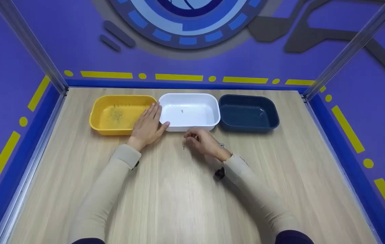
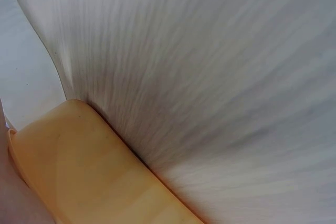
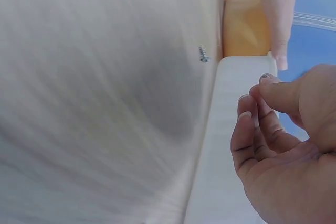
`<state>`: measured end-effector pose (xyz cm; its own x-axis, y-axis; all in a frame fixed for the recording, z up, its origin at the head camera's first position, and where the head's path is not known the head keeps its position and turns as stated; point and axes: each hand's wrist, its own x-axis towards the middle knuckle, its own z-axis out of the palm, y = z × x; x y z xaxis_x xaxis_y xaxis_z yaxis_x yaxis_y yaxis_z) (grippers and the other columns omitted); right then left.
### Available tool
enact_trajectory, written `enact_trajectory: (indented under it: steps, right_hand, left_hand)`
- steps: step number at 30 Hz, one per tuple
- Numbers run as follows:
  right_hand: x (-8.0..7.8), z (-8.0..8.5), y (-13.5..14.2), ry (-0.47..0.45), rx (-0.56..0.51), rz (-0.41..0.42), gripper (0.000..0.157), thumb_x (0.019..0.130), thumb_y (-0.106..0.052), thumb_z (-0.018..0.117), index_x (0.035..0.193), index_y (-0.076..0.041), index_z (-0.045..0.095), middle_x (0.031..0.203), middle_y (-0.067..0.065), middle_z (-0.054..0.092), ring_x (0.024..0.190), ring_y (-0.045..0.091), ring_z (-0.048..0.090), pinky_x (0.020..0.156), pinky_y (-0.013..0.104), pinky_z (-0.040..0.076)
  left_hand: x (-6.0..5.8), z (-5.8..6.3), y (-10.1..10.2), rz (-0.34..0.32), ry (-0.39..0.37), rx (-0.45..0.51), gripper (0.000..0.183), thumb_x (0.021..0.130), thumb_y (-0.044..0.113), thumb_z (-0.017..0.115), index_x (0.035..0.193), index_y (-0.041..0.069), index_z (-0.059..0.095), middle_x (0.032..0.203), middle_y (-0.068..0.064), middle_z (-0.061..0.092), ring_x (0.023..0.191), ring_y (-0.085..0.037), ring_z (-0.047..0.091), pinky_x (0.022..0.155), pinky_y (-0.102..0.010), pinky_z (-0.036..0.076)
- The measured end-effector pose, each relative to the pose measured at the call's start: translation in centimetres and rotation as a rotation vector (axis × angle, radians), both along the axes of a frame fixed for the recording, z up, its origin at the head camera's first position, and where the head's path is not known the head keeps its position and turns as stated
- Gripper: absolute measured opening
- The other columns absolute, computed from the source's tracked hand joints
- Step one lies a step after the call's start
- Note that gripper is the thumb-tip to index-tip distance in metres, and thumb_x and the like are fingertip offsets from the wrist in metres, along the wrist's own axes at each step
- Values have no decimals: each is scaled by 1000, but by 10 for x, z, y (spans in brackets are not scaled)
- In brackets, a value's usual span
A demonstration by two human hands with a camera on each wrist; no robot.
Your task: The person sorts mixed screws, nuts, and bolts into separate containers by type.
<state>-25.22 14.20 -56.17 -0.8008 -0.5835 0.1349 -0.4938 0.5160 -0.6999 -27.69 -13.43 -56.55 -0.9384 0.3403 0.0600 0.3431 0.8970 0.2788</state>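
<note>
My left hand [image 1: 147, 127] lies with straight fingers over the right rim of the yellow bin [image 1: 102, 130], its thumb by the white bin's [image 1: 192, 129] near left corner. Small dark pieces [image 1: 117, 115] are in the yellow bin, and one small piece [image 1: 182, 111] lies in the white bin. My right hand [image 1: 203, 142] is just in front of the white bin, thumb and forefinger tips together. A grey spot shows at the thumb tip in the right wrist view; whether a small part is pinched there is unclear. Nearby on the table lies a small screw [image 3: 203, 54].
A dark blue bin [image 1: 250, 128] stands right of the white one, the three bins side by side at the back. A small metal part [image 1: 222, 144] sits behind the right wrist on the wooden table [image 1: 175, 203]. Blue panels [image 1: 192, 64] enclose the table's back and sides.
</note>
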Motion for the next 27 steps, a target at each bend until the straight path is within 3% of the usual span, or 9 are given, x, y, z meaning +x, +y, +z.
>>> enact_trajectory:
  steps: [18, 27]
  right_hand:
    - [-17, 28, -4, 63, -92, -17, 12, 103, -2, 68, 109, -1, 79, 105, 12, 78, 87, 18, 68, 75, 26, 59]
    - [-28, 33, -6, 56, -112, -52, 15, 102, -1, 70, 110, -3, 83, 104, 12, 79, 89, 16, 69, 78, 37, 62]
  left_hand:
    - [-1, -1, 0, -12, 26, 8, 85, 112, 59, 31, 169, -1, 15, 179, -18, 10, 167, -33, 10, 138, -47, 11]
    - [-2, -2, 0, -8, 27, 9, 85, 112, 60, 31, 169, -1, 16, 180, -17, 11, 167, -32, 11, 138, -47, 12]
